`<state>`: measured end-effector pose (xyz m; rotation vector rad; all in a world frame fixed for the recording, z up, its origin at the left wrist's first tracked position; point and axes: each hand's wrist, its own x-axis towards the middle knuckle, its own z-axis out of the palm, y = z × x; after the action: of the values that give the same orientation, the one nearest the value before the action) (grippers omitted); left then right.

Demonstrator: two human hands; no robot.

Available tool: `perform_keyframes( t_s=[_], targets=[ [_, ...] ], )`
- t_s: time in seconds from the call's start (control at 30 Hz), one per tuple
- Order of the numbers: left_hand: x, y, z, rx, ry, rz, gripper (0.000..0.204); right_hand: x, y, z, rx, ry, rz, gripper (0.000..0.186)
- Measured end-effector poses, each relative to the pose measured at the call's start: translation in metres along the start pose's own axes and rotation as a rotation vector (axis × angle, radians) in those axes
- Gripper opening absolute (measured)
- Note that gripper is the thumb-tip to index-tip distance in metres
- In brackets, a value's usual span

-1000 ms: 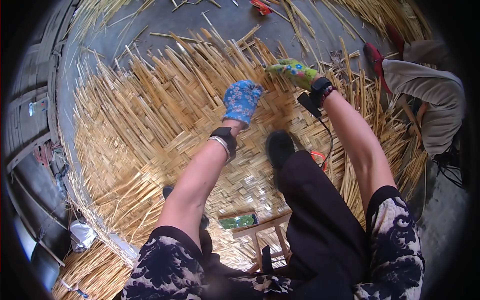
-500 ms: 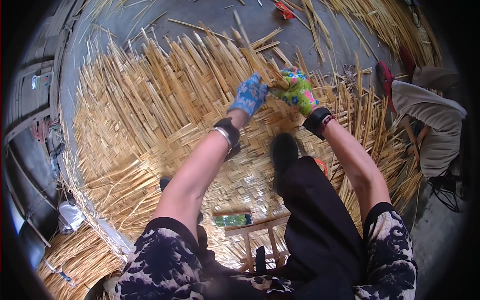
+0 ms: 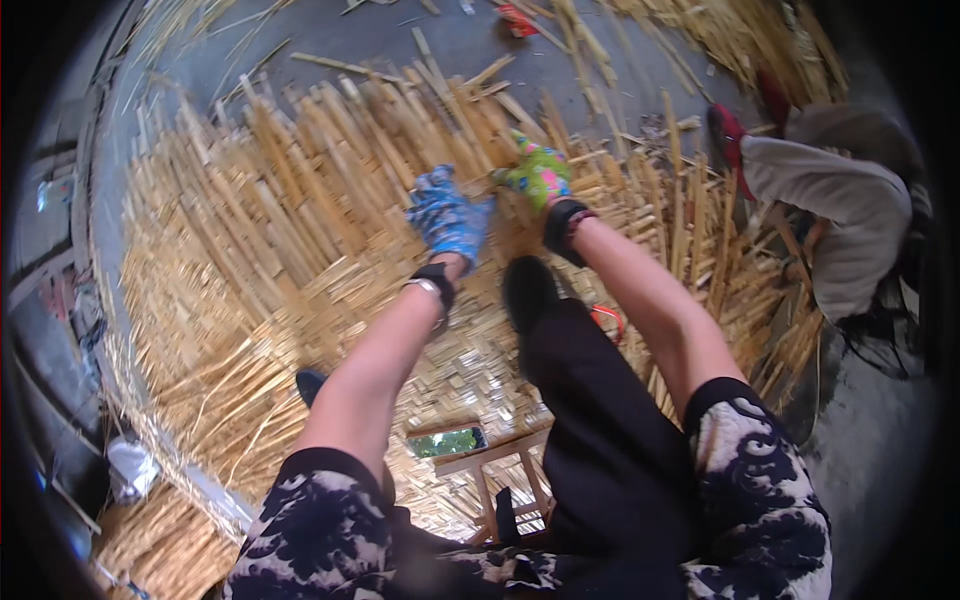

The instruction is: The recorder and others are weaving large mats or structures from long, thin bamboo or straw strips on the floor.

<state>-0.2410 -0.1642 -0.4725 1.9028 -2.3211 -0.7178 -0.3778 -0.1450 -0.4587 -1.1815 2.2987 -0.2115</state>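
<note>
My left hand [image 3: 447, 212], in a blue flowered glove, lies over the loose ends of bamboo-like strips [image 3: 330, 170] with its fingers spread. Just right of it my right hand [image 3: 535, 175], in a green flowered glove, touches the strips; motion blur hides whether it grips one. The strips run out from the woven mat [image 3: 430, 360] beneath me. My dark shoe [image 3: 530, 295] rests on the mat below my hands.
Another person's bent leg [image 3: 820, 190] and red shoe [image 3: 730, 135] are at the right edge. Loose straw [image 3: 750, 35] and a red object [image 3: 517, 18] lie beyond the mat. A phone [image 3: 447, 441] lies by a wooden stool [image 3: 505, 487]. Weathered boards [image 3: 60, 170] line the left.
Both hands were together around some strips half a second ago. My left hand has since moved left and spread its fingers; my right hand has shifted left too, as the view moved slightly.
</note>
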Motion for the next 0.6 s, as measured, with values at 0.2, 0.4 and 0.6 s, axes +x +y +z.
perform_keyframes(
  t_s=[0.2, 0.4, 0.6],
  targets=[
    [0.002, -0.038, -0.019, -0.181, 0.079, 0.387, 0.062, -0.105, 0.042, 0.004, 0.024, 0.465, -0.34, 0.03],
    [0.005, -0.036, -0.097, -0.217, -0.029, 0.424, 0.051, -0.294, 0.154, 0.017, 0.532, -0.006, 0.319, 0.022],
    [-0.04, 0.001, -0.256, -0.431, -0.374, 0.331, 0.032, -0.442, 0.268, 0.06, 0.556, 0.315, 0.68, 0.023]
  ],
)
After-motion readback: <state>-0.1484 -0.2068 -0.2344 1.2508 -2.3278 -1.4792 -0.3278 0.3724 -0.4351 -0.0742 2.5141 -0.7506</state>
